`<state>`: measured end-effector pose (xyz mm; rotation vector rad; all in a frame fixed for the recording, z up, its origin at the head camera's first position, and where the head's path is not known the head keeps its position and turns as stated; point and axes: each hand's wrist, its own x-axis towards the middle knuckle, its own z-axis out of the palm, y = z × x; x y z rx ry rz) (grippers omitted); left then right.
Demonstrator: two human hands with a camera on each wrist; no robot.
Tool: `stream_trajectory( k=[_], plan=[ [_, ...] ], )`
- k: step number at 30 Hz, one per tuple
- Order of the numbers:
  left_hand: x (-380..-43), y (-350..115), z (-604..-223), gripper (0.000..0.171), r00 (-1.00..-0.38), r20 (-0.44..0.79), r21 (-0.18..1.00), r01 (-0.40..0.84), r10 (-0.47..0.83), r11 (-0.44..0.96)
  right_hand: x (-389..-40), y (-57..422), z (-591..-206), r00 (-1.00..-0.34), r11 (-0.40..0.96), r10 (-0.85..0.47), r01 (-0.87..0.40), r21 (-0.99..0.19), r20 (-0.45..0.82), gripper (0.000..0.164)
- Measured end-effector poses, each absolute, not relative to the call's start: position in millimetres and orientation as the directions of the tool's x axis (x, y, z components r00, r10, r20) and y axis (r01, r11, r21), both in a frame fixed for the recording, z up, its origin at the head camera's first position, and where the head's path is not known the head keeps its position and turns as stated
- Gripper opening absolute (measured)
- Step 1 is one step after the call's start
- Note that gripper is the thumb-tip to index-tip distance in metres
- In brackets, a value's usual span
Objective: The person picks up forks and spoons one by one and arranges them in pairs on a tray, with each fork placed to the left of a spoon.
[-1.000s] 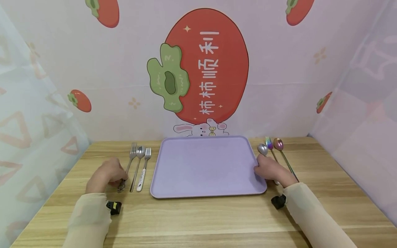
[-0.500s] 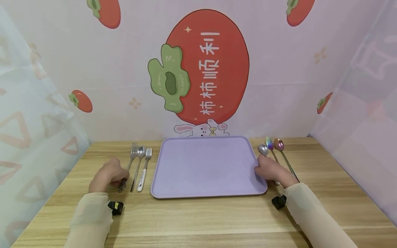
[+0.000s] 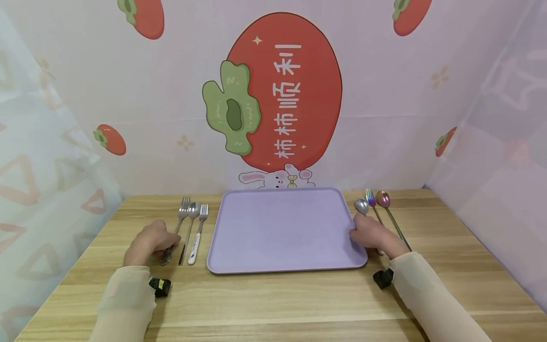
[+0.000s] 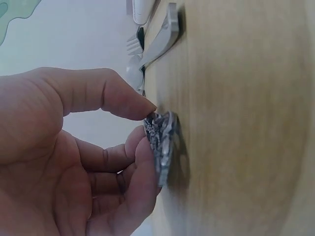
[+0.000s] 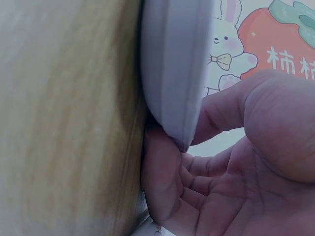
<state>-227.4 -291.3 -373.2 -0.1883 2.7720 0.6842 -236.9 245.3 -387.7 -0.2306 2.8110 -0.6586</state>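
A lilac tray (image 3: 282,232) lies in the middle of the wooden table (image 3: 273,299). My right hand (image 3: 355,235) grips its right edge; in the right wrist view the fingers (image 5: 162,187) curl under the tray rim (image 5: 172,73) with the thumb over it. Left of the tray lies a silver fork (image 3: 183,213) with an ornate handle. My left hand (image 3: 164,251) pinches that handle's end, and the left wrist view shows thumb and fingers closed on the ornate fork handle (image 4: 161,142).
Beside the held fork lie a silver spoon (image 3: 193,211) and a white-handled fork (image 3: 197,237). Right of the tray lie a second silver spoon (image 3: 361,205), a rainbow fork (image 3: 371,199) and a rainbow spoon (image 3: 383,199). Patterned walls close in the back and both sides.
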Motion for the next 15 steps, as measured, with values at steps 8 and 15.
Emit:
stream_trajectory(
  k=[8, 15],
  plan=[
    [-226.0, -289.6, -367.8, 0.023, -0.949, -0.305, 0.42, -0.21, -0.08, 0.883, -239.2, 244.9, -387.5, -0.958, 0.882, -0.206, -0.094, -0.461, -0.199, 0.016],
    [-230.8, -289.8, -369.6, 0.018, -0.955, -0.29, 0.448, -0.188, -0.057, 0.874, -242.7, 246.5, -387.9, -0.961, 0.892, -0.193, -0.086, -0.444, -0.2, 0.01]
  ],
)
